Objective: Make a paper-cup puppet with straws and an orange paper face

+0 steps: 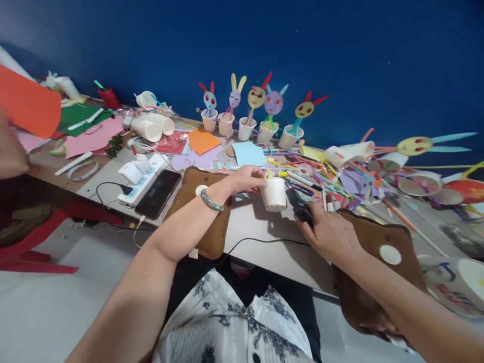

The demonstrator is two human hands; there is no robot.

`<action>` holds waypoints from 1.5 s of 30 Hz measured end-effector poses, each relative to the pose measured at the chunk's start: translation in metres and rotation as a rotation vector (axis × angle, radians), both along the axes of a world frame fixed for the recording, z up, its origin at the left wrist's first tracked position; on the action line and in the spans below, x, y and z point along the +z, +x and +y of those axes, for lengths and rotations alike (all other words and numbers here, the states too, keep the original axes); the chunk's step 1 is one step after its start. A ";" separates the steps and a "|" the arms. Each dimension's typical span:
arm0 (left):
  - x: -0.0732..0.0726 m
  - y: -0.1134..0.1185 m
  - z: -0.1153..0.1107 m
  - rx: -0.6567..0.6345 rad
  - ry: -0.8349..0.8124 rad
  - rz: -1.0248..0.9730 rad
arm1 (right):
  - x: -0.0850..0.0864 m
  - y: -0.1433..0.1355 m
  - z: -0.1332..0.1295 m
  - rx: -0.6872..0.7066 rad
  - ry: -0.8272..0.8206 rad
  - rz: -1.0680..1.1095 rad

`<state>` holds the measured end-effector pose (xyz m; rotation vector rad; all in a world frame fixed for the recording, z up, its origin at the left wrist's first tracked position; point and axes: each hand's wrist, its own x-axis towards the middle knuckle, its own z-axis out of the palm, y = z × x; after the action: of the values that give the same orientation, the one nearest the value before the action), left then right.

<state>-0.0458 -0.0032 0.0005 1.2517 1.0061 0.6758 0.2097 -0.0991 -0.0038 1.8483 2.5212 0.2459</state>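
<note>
My left hand (247, 180) pinches the rim of a white paper cup (275, 195), which is slightly tilted above the table. In my right hand (330, 229) is a black glue gun (300, 207), its front end close to the cup's right side. A black cord (260, 240) runs across the table toward that hand. Behind the cup lie pens, scissors (299, 187) and coloured strips, partly hidden by the cup and my left fingers.
Several rabbit-faced paper figures in cups (247, 130) line the blue wall. A power strip (145, 179) and phone (159, 193) lie left; brown padded cushions (207, 237) flank the work spot. Another person's arm (11, 151) shows at far left, above a red stool (56, 249).
</note>
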 end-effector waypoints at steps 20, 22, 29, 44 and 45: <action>-0.009 0.001 0.011 0.164 0.403 0.060 | -0.025 0.007 -0.005 0.047 0.114 -0.311; -0.008 0.001 0.012 0.194 0.396 -0.014 | -0.025 0.002 -0.007 0.023 0.045 -0.308; -0.003 -0.005 0.019 0.571 0.460 -0.277 | -0.008 0.003 -0.004 0.063 -0.152 -0.151; 0.011 -0.014 0.020 0.877 0.552 -0.466 | 0.005 -0.100 0.128 0.185 -0.210 0.421; 0.010 -0.013 0.019 0.869 0.560 -0.477 | 0.000 -0.112 0.139 0.181 -0.202 0.444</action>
<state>-0.0584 0.0157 0.0107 0.9864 0.9581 1.9357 0.0981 0.0398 -0.0039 1.7555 2.8591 -0.4567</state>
